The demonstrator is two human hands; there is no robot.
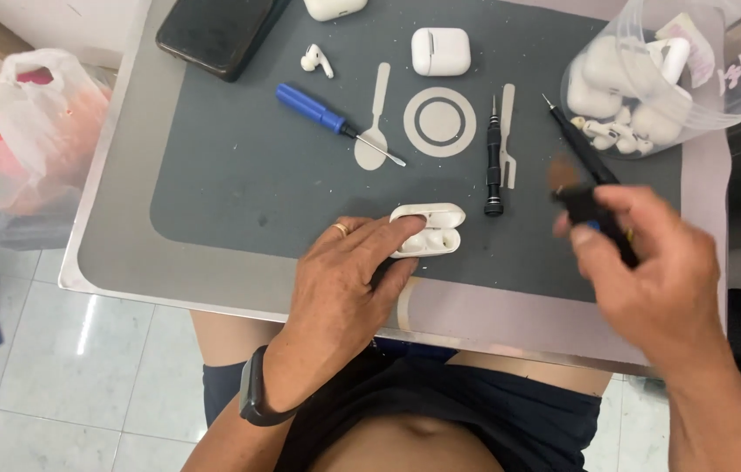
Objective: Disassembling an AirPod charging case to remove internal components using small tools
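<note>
Left fingers: I am pressing my left hand [344,280] flat, fingertips [405,225] resting close together on the open white earbud case [427,230], pinning it to the mat.
Right fingers: I am pinching a small dark brush [582,203] in my right hand [650,271], thumb and forefinger closed around its handle; the brownish bristle end is blurring up and to the left.
Case position: it is lying at the near middle of the grey work mat [230,175], lid hinged open toward the far side, two earbuds sitting in their wells.
Case long axis: it is running left to right across my view, crosswise to my left fingers.
Key relation: the case is sitting just to the left of the brush tip, apart from it, with the black precision screwdriver [494,157] lying between them farther back.
Nearer hand: my left is already touching the case; my right is hovering beside it, not touching.
Farther out: a blue-handled screwdriver [322,114], a closed white case [440,51], a loose earbud [316,59], a dark phone [213,31] and a clear tub of earbud parts [737,87] are ringing the mat.
Table edge: the metal tabletop [117,253] is ending just above my lap.
</note>
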